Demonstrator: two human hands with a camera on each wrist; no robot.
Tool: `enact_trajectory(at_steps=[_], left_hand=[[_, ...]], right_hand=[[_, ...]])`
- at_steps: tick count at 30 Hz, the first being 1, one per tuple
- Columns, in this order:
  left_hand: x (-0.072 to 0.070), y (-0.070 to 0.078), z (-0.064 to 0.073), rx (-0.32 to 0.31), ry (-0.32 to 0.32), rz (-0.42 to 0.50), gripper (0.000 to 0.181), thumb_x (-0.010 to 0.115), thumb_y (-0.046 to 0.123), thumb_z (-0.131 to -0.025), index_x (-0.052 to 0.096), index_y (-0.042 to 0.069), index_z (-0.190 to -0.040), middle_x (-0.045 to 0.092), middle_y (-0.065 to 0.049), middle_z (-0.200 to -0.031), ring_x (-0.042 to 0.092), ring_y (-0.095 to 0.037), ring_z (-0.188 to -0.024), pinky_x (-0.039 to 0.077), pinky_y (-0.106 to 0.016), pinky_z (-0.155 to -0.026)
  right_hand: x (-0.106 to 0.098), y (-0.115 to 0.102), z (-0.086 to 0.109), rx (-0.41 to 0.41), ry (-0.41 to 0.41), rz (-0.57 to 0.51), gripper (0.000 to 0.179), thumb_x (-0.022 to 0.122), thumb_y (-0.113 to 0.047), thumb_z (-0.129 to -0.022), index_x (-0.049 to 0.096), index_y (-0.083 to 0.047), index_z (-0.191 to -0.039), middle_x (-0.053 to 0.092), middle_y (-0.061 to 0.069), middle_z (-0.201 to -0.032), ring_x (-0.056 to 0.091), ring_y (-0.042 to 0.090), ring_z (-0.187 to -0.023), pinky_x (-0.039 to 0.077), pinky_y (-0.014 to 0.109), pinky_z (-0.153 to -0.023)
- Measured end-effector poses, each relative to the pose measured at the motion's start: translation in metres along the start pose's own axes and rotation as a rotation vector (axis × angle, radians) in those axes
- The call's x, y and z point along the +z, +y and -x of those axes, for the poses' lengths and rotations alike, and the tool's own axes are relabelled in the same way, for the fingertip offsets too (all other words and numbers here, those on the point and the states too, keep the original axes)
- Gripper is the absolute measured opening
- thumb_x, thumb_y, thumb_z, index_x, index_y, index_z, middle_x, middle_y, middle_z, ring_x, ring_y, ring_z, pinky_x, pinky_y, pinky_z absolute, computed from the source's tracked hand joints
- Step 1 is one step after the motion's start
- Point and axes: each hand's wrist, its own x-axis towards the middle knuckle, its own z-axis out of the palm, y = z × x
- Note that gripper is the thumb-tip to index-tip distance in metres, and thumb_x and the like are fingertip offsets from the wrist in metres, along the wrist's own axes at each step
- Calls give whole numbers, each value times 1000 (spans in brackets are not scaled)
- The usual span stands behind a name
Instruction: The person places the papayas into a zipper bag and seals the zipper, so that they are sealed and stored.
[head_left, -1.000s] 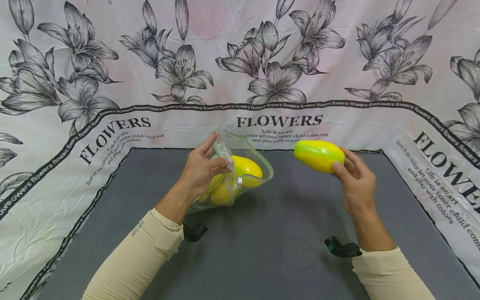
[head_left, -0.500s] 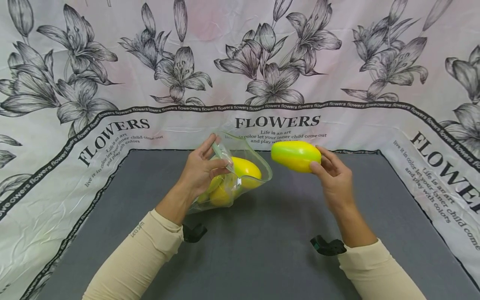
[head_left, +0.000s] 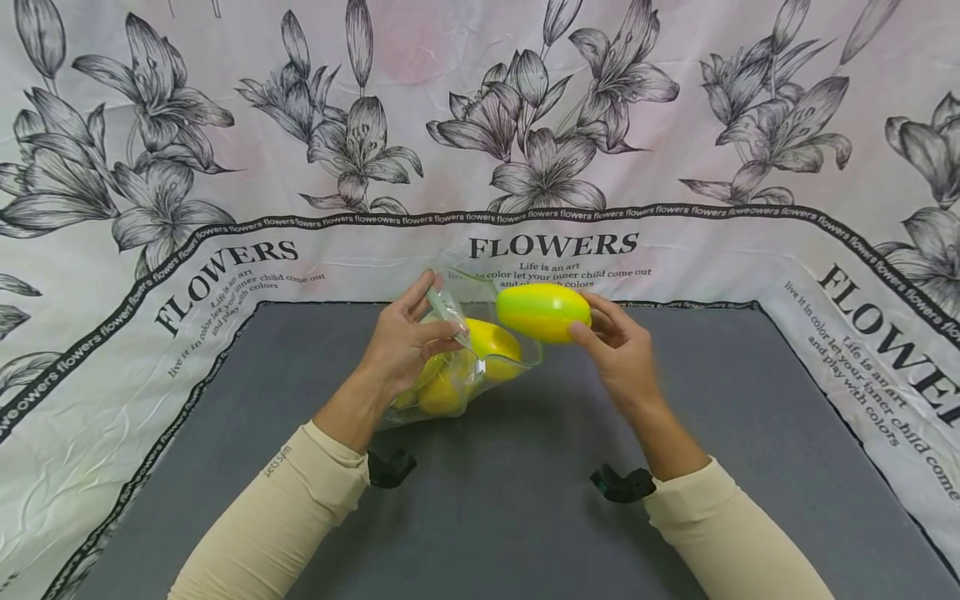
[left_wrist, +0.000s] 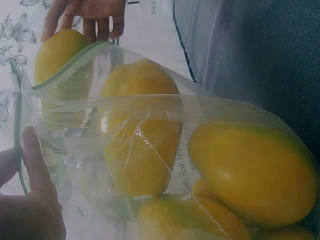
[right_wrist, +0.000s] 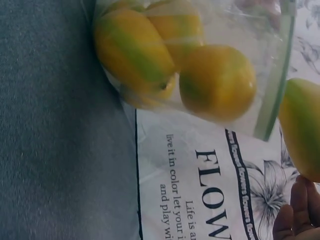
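Observation:
My left hand point(head_left: 396, 343) pinches one side of the mouth of a clear zip bag point(right_wrist: 275, 102) between thumb and fingers. The bag hangs tilted with its green-edged mouth spread toward the right. Inside lie several yellow-green mangoes point(left_wrist: 252, 175), seen through the plastic in both wrist views. My right hand point(head_left: 624, 354) grips another mango point(head_left: 543, 312) by its right end, thumb in front and fingers behind. This mango lies level, its free end overlapping the bag's mouth in the head view. In the right wrist view it sits just beyond the green rim.
A dark grey tabletop point(head_left: 510, 517) spreads beneath both hands. Behind it hangs a white cloth point(head_left: 660, 267) printed with flowers and lettering. Dark wrist mounts point(head_left: 622, 483) stick out below each wrist.
My right hand has carried the mango leftward from well right of the bag to its mouth. The left hand and bag have stayed nearly still.

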Motion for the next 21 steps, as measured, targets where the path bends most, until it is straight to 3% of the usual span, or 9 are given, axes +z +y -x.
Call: enact_trajectory(at_steps=[12,18,21], left_hand=[[1,2,2,-12,19,-15,89,59,-20,-83,23,19,-154,29,5,-155,62,-29,-100,57,-34,-70],[2,2,1,-6,19,-9,89,60,-21,-83,26,19,-154,30,5,-154,66,-27,-88,57,-34,-69],[3,1,0,-1,14,-3,89,60,-21,-82,26,19,-154,31,5,-154,67,-24,-80,57,-34,-68]], right_hand=[[31,-30,0,-18,-45,50,43,66,-3,-90,56,3,-131,64,19,-111,63,22,-78,51,27,-76],[40,-29,-1,-39,-59,93,44,68,-4,-89,57,1,-132,63,20,-111,60,35,-80,50,25,-67],[45,-27,-2,-43,-62,104,44,68,-4,-89,57,1,-131,63,20,-113,58,35,-85,49,24,-66]])
